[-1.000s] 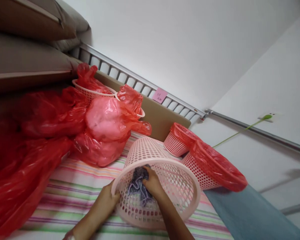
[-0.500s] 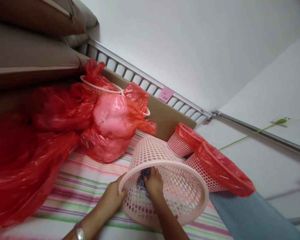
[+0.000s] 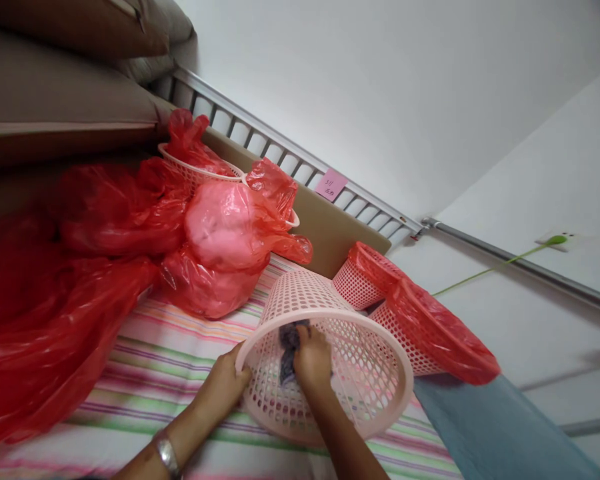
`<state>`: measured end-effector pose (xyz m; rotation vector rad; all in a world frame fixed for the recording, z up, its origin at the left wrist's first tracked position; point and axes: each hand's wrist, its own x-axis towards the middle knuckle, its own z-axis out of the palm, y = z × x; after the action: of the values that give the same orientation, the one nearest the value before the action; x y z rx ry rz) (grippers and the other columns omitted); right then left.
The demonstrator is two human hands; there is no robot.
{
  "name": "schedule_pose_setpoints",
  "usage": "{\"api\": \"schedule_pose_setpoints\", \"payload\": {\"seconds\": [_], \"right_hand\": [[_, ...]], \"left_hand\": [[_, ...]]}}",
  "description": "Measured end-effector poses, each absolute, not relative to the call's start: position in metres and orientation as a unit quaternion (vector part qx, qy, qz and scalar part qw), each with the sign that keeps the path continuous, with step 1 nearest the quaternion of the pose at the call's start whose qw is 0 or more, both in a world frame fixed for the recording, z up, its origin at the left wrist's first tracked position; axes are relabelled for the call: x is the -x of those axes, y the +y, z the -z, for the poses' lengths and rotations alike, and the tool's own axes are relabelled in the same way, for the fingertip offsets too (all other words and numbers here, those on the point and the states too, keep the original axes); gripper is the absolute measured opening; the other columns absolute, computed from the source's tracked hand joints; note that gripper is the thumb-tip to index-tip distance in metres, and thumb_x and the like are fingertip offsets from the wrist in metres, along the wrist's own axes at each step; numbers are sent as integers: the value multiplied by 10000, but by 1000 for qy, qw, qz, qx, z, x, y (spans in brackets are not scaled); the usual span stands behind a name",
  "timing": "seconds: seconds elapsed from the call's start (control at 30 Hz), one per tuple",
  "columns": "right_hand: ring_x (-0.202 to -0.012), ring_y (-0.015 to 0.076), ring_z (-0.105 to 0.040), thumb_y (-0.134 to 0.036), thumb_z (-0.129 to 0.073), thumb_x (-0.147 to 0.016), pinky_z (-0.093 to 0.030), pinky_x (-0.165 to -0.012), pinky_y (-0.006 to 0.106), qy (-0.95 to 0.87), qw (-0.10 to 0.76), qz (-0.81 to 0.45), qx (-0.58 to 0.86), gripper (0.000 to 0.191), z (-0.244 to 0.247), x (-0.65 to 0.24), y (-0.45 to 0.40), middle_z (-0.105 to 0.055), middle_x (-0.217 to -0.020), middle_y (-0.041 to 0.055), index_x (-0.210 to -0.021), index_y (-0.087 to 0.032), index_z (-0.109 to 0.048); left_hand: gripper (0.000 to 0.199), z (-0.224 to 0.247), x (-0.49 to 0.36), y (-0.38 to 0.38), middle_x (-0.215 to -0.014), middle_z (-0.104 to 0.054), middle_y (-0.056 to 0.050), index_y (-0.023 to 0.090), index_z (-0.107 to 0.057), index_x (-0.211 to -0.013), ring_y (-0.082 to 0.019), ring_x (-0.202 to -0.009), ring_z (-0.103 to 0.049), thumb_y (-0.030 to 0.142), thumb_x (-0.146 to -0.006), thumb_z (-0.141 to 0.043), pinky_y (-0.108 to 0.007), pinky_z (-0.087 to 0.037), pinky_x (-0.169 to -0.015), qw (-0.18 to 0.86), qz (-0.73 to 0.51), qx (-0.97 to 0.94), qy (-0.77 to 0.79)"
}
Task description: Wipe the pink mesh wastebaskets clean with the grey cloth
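Pierced Basket with Soft Textile, in Hand

We list one pale pink plastic basket point(image 3: 300, 291), round, tapered and pierced with holes, lying tipped on a striped cloth point(image 3: 163, 370), its smooth mouth towards us. The left hand point(image 3: 229, 380), a silver bracelet point(image 3: 167, 455) at the wrist, clasps the rim. The right hand point(image 3: 314, 360) reaches inside, pinching a crumpled dark grey-purple fabric point(image 3: 288, 347). We enter also: glossy red plastic bags point(image 3: 223, 227), puffed and creased, to the left; two lined baskets point(image 3: 413, 343) draped in thin red film, to the right; one flat pink note point(image 3: 331, 185) on a slatted metal rail point(image 3: 290, 146).
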<state>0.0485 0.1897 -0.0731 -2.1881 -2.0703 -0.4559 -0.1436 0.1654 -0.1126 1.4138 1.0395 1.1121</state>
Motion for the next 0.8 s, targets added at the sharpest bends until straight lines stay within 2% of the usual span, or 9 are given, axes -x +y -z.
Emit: {"api": "schedule_pose_setpoints", "payload": {"seconds": [0.07, 0.2, 0.27, 0.33, 0.4, 0.5, 0.57, 0.67, 0.8], "right_hand": [[-923, 241, -517, -54, -452, -693, -358, -812, 334, -704, 35, 105, 702, 391, 88, -38, 182, -599, -977, 100, -1016, -194, -624], [-923, 216, -551, -119, -492, -676, -390, -848, 308, -693, 174, -54, 698, 255, 103, -35, 179, -632, -917, 48, -874, -204, -629], [-884, 190, -587, -180, -509, -698, -424, -826, 280, -668, 215, -113, 704, 211, 101, -45, 185, -653, -895, 18, -877, -207, -618], [-878, 178, -608, -239, -527, -712, -446, -807, 260, -651, 217, -118, 717, 272, 99, -59, 193, -664, -926, 19, -968, -192, -607], [-915, 205, -610, -304, -529, -733, -449, -824, 287, -629, 216, -104, 740, 342, 101, -73, 201, -662, -972, 77, -1024, -140, -604], [-968, 284, -588, -395, -479, -778, -419, -876, 382, -609, 200, -68, 765, 371, 108, -87, 208, -648, -964, 179, -890, -87, -654], [-1063, 314, -536, -411, -466, -788, -365, -942, 420, -615, 191, -46, 764, 379, 113, -88, 207, -618, -1043, 215, -826, -90, -664], [-1112, 280, -510, -418, -463, -797, -338, -980, 392, -637, 184, -45, 747, 364, 117, -78, 199, -601, -1117, 170, -889, -121, -654], [-965, 219, -590, -456, -483, -788, -433, -859, 308, -652, 175, -83, 733, 400, 120, -54, 183, -644, -1012, 86, -1037, -161, -584]], "left_hand": [[319, 113, 143, 165, -832, -689, -58, 110, -644, -913, -190, -829, -623, 87, -685, -421, -258, -461, -784, 503, -463, -588, 432], [347, 115, 143, 165, -883, -689, -62, 114, -636, -953, -182, -854, -620, 69, -683, -422, -258, -452, -804, 500, -471, -594, 418], [320, 115, 143, 165, -862, -688, -57, 115, -641, -914, -177, -838, -620, 61, -689, -420, -254, -456, -790, 499, -470, -595, 419], [318, 115, 144, 165, -818, -687, -48, 115, -647, -908, -174, -829, -620, 53, -696, -418, -252, -457, -783, 498, -467, -596, 424], [368, 115, 143, 164, -836, -692, -48, 111, -645, -977, -170, -823, -621, 42, -695, -419, -252, -456, -780, 498, -466, -596, 424], [487, 115, 142, 164, -959, -693, -60, 115, -603, -1122, -164, -824, -623, 27, -678, -424, -250, -455, -780, 502, -469, -598, 412], [529, 115, 140, 164, -992, -691, -63, 120, -582, -1168, -165, -830, -625, 25, -671, -425, -249, -456, -778, 502, -469, -600, 409], [525, 116, 140, 164, -991, -694, -67, 119, -582, -1171, -173, -847, -629, 28, -677, -426, -257, -456, -788, 499, -470, -599, 413], [517, 117, 137, 164, -1060, -681, -65, 131, -576, -1182, -172, -910, -625, 43, -698, -418, -262, -442, -847, 501, -479, -591, 413]]}}
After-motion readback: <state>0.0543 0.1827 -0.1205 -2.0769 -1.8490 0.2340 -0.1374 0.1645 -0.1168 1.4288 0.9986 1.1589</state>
